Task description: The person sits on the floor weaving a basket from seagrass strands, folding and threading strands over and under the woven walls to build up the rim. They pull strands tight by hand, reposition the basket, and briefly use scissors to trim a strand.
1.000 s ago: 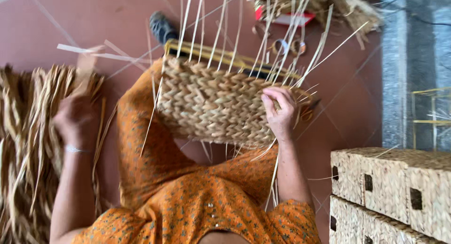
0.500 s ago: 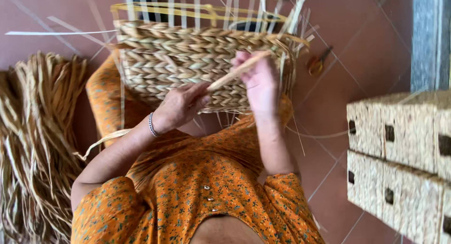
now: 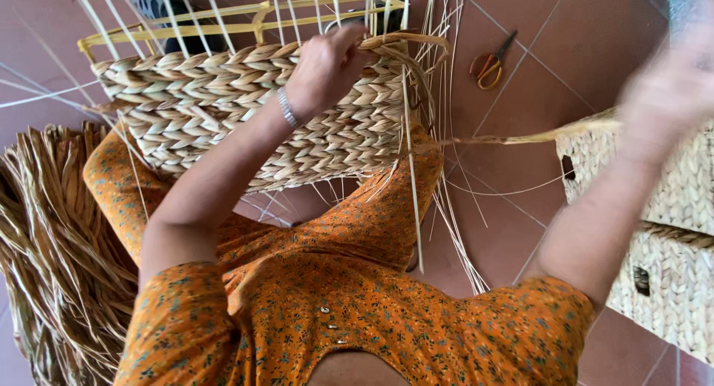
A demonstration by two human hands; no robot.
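Swung out to the side since a moment ago, right hand [image 3: 673, 81], blurred, pulling a long tan straw strand [image 3: 520, 139] taut; grip unclear. Left hand [image 3: 327, 66] clamping the rim of the half-woven braided straw basket [image 3: 223, 111] on the lap. Lower rows done, bare uprights left.

Red-brown tiled floor [image 3: 520, 230], with orange-handled scissors [image 3: 491, 62], a heap of dry straw-coloured reeds [image 3: 52, 252] and stacked woven boxes [image 3: 669, 245].

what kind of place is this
Likely a home or small basket-weaving workshop: a half-woven basket on the lap, a bundle of dried straw on the tiled floor, and finished woven boxes stacked nearby.
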